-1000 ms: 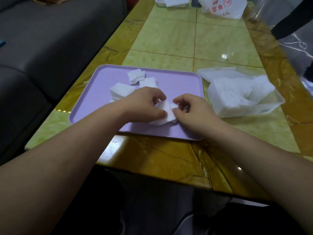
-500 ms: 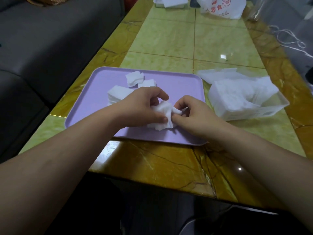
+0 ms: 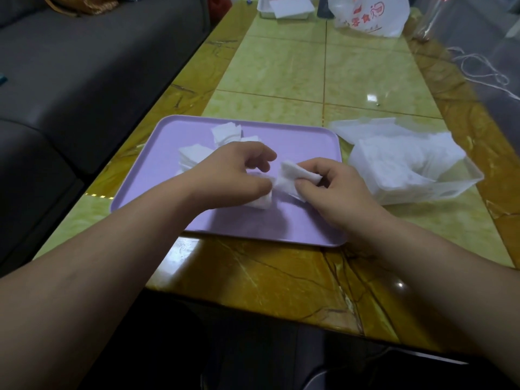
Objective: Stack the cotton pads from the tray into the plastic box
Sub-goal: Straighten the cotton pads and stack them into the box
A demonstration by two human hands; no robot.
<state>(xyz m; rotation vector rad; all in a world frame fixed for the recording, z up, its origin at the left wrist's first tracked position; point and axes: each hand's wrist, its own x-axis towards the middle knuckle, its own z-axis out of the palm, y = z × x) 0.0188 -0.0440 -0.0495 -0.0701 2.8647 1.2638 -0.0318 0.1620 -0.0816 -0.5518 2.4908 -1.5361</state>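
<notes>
Gathering is the step in hand: both hands work over the middle of the tray (image 3: 295, 220), well before any drop into the box (image 3: 422, 197). The left hand (image 3: 233, 175) has its fingers (image 3: 261, 157) curled, thumb underneath, pinching a small stack (image 3: 263, 202) that rests on the tray. The right hand (image 3: 334, 192) pinches 1 pad (image 3: 295, 175) between thumb and forefinger, raised a little off the tray, its left edge touching or just beside the stack; which of the 2 cannot be told.

More pads (image 3: 194, 157) lie in loose heaps at the far left of the tray, partly hidden behind the left wrist. The box stands on the surface (image 3: 281, 88) just right of the tray and already holds a thick white mass of pads, so the task looks well along but not done.

The next move likely calls for laying the single pad square on the stack, then closing the fingers round the whole bundle so the soft sheets do not fan out. After that comes a short carry to the right, over the tray's rim and the near wall of the box. The pads are light and limp, so a loose pinch could shed 1 on the way.
</notes>
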